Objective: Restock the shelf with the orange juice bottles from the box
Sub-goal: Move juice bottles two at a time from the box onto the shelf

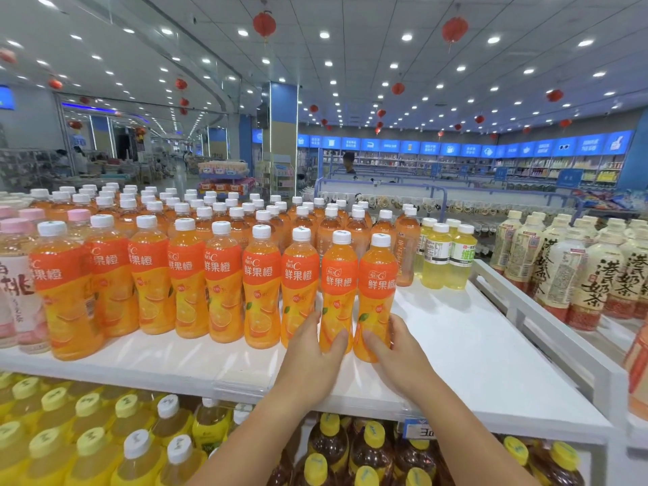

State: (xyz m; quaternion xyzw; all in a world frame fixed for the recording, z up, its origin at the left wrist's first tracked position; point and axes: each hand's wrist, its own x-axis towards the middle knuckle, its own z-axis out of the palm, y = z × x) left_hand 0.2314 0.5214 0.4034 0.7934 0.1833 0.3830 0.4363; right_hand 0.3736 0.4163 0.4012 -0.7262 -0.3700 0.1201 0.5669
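Orange juice bottles (224, 282) with white caps crowd the left and middle of the white top shelf (473, 345), many rows deep and all upright. The front row runs along the shelf edge, labels facing the camera.

Left hand (310, 345) grips the second-last bottle (337, 285) of that row low down, thumb across the front and the other fingers curled round its left side. Right hand (398, 349) grips the last bottle (378, 282) at the row's right end the same way, thumb on the front and fingers wrapped round its right side. Both held bottles are upright and just beside each other. Whether their bases sit on the shelf or are slightly lifted, cannot tell.

Pale yellow-green bottles (442, 256) stand farther back, right of the last bottle. Past a white divider rail (526, 310) are cream milk tea bottles (575, 275). At the far left, pink peach drink bottles (17, 275) sit just beside the orange ones.

On the lower shelf, yellow-capped bottles (87, 436) are on the left and dark tea bottles (368, 450) on the right. A blue price tag (417, 430) sits on the top shelf's front edge. Red lanterns (264, 24) hang from the ceiling.
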